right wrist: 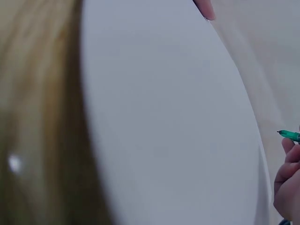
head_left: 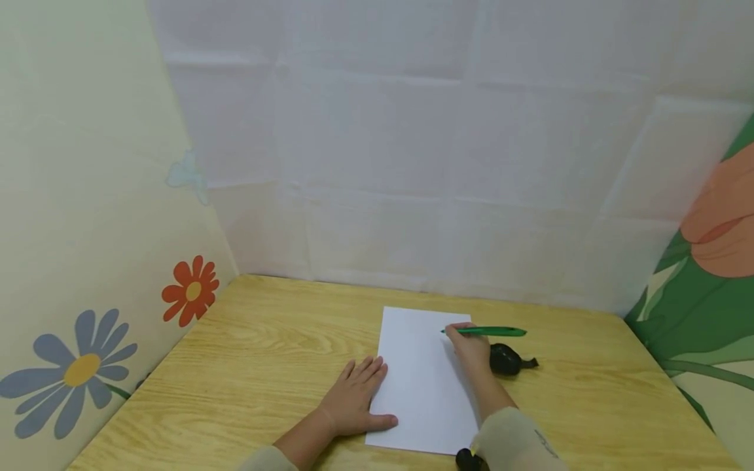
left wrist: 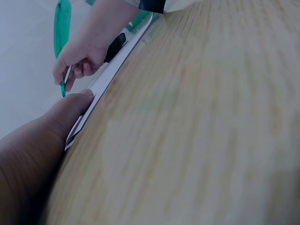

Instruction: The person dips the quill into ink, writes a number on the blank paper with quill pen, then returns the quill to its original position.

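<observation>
A white sheet of paper (head_left: 421, 386) lies upright on the wooden table. My left hand (head_left: 356, 399) rests on its left edge, fingers straight and thumb stretched across the lower left part. In the left wrist view, the thumb (left wrist: 70, 110) presses along the paper's edge. The right hand (head_left: 469, 347) pinches a green pen (head_left: 497, 331) over the upper right of the sheet. The pen lies nearly level, its tip pointing left. In the right wrist view, curled fingers (right wrist: 287, 164) hold the pen (right wrist: 288, 135), cut off by the frame edge. No marks show on the paper.
Beside the right wrist is a black rounded object (head_left: 505, 360) with a thin end. A smaller black piece (head_left: 468, 460) shows near the right cuff. The wooden table (head_left: 265, 353) meets a pale cloth backdrop (head_left: 377, 163), with flower-patterned cloth (head_left: 82, 369) at the sides.
</observation>
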Demonstrator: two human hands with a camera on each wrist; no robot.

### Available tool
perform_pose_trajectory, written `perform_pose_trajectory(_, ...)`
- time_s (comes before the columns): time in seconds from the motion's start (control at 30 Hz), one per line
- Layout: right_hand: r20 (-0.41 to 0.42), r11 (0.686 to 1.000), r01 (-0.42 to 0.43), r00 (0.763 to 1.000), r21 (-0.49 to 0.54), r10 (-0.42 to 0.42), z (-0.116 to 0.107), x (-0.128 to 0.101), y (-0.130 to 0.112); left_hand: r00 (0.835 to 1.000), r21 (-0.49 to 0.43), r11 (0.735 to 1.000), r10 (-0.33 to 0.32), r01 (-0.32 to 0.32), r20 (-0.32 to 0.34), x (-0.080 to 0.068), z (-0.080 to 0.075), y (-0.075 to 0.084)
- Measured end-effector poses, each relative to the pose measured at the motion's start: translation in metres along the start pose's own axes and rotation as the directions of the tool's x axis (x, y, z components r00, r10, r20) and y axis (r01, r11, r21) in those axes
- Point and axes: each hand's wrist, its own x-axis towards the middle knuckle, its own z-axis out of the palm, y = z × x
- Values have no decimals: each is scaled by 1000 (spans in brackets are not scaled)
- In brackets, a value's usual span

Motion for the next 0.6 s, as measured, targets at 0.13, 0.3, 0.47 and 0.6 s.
perform_pose_trajectory(0.13,-7,1000,-22,1000,16,22,1,0,0,1000,-11,1000,11,-11,-13,-1,0,0)
perform_pose_trajectory(0.3,-15,999,-47,999,15,47,3,0,0,1000,4,1000,10,-10,-17,0,2,-1)
perform_pose_trajectory(0.47,-24,999,-45,999,14,45,6,1,0,1000,8,1000,4,-4,-9,0,2,0)
perform_pose_trajectory(0.6,-30,999,-46,998,5,46,9,3,3,1000,8,1000,2,-2,-10,0,1,0)
